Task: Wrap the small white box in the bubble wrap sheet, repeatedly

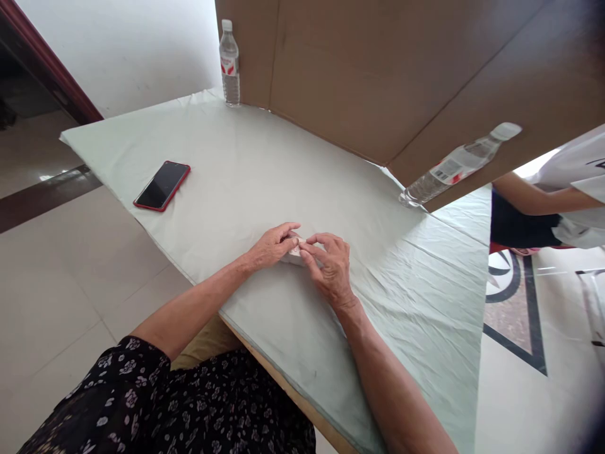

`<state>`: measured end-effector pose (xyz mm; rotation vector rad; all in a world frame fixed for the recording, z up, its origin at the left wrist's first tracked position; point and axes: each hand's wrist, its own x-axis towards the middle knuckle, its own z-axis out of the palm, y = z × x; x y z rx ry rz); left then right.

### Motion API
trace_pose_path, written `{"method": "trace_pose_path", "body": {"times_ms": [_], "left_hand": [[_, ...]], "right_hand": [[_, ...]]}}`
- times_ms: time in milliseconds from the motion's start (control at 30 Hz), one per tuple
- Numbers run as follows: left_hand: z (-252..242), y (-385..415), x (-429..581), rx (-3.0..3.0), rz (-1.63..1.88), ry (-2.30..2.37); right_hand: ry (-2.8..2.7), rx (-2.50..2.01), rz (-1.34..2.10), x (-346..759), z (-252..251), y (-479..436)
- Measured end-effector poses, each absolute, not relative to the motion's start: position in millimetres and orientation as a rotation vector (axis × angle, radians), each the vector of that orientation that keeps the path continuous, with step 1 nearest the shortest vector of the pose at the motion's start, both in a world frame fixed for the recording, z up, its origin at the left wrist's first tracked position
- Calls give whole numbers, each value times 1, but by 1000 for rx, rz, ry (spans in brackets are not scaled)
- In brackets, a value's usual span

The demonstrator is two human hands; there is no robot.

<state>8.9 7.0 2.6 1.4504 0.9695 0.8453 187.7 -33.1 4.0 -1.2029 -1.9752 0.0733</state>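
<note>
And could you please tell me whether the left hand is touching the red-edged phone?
Apart: the head view shows bare tablecloth between the left hand and the phone.

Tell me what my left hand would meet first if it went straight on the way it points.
Your left hand seems to hold the small pale object; just past it, your right hand would probably come first, though depth is unclear.

Indoor rm, type unclear | tiled flr (57,309) | white wall (142,50) | clothed tbl (246,164)

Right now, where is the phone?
In the head view, the phone lies near the left edge of the pale cloth, left of and beyond your left hand.
</note>
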Motion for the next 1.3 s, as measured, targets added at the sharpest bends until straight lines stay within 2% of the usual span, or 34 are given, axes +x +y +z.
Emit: {"method": "trace_pose_path", "body": {"times_ms": [133,267,367,467,700,1000,1300], "left_hand": [[3,5,10,1435,860,963],[4,4,11,1417,865,1009],[7,3,11,1366,870,1012],[11,2,8,1336,864,984],[11,-2,5,1547,919,981],[10,1,1,1551,893,1122],[9,4,2,1589,856,1054]], "right_hand": [[-2060,-1089,31,197,10,-41],[-1882,-1165,292,212,8,-35],[-1937,-1219,532,218,-4,-28],[-1985,-1266,631,216,-14,-26],[-1936,-1258,483,206,-11,-33],[-1877,-1346,641,208,-17,-29],[-1940,-1357,616,207,-13,-30]]}}
